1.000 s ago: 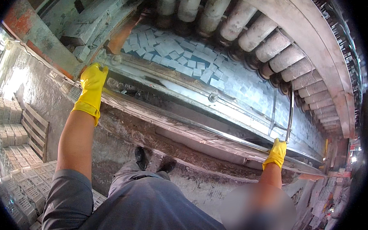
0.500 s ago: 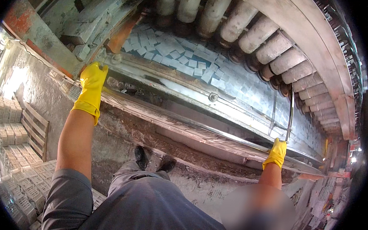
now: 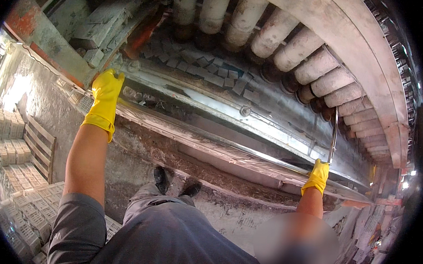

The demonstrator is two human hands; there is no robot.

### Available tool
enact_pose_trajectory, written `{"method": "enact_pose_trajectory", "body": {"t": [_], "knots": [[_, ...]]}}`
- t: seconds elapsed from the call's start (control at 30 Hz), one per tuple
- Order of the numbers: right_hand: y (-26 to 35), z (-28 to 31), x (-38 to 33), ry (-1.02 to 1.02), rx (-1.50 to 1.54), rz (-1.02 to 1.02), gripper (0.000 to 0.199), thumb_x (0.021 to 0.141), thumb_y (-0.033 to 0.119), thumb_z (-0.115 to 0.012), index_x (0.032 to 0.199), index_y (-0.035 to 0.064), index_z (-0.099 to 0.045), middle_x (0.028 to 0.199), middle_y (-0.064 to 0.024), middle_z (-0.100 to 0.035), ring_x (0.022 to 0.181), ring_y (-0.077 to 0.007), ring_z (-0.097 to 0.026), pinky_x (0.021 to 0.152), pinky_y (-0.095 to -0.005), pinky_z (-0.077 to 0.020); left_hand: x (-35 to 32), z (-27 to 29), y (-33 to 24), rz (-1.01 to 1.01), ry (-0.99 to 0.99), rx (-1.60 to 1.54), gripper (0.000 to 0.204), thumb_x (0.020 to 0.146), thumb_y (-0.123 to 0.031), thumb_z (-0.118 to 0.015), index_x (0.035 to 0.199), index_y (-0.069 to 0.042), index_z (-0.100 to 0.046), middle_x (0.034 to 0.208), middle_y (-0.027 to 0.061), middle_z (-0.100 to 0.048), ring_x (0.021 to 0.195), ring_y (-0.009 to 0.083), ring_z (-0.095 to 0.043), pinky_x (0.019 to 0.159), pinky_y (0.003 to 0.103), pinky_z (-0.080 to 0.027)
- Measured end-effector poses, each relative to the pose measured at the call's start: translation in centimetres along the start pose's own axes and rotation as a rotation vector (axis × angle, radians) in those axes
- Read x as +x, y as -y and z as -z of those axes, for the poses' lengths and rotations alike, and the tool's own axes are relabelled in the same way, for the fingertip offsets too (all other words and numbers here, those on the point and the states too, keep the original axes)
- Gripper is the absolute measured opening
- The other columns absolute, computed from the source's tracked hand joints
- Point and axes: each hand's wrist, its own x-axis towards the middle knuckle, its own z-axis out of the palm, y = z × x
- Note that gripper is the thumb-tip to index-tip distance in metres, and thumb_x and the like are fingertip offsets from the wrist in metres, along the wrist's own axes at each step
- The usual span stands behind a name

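Both my hands wear yellow rubber gloves. My left hand is closed around the left end of a long metal rail along the near side of a large machine; its fingertips are partly hidden. Far to the right, my right hand is closed on the same rail. A thin upright metal rod rises right beside its fingers; whether they touch it I cannot tell. Beyond the rail lies a wet bed with loose white rectangular pieces, now dim. Several thick pale cylinders hang above it in a curved-looking row.
A wide pale beam runs behind the cylinders. Stacked pale blocks and a slatted wooden pallet stand at my left. My dark shoes are on a stained floor, close to the machine's rough base. A blurred patch covers my right forearm.
The cylinders and beam have shifted slightly toward me, covering more of the bed and rod. The bed has grown darker. My hands stay in place.
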Motion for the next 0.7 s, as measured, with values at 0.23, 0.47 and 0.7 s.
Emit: {"method": "enact_pose_trajectory", "body": {"t": [0.23,0.47,0.7], "knots": [[-1.2,-0.2,0.9,0.007,0.077,0.029,0.037,0.103,0.034,-0.058,0.112,-0.0020,-0.061,0.101,-0.0136,-0.065,0.077,-0.0241,-0.064,0.061,-0.0385,-0.0546,0.1,-0.6,0.2,-0.018,-0.024,-0.002,0.047,0.088,-0.052,-0.067,0.104,-0.008,-0.074,0.097,0.0191,-0.075,0.094,0.0403,-0.071,0.082,0.050,-0.055],[-1.1,-0.1,1.2,0.067,0.085,-0.017,0.036,0.102,0.032,-0.058,0.115,-0.0009,-0.061,0.105,-0.0124,-0.065,0.080,-0.0237,-0.064,0.061,-0.0381,-0.0549,0.4,-1.0,0.7,-0.021,-0.026,-0.002,0.047,0.087,-0.051,-0.068,0.104,-0.008,-0.075,0.097,0.0195,-0.075,0.094,0.0404,-0.071,0.083,0.050,-0.055],[-0.7,-0.5,1.5,0.061,0.113,-0.015,0.037,0.101,0.032,-0.057,0.116,-0.0019,-0.062,0.109,-0.0143,-0.066,0.082,-0.0266,-0.065,0.062,-0.0399,-0.0560,0.3,0.0,-0.2,0.016,0.006,-0.034,0.045,0.088,-0.050,-0.069,0.104,-0.009,-0.075,0.099,0.0185,-0.075,0.095,0.0403,-0.071,0.084,0.049,-0.055]]}}
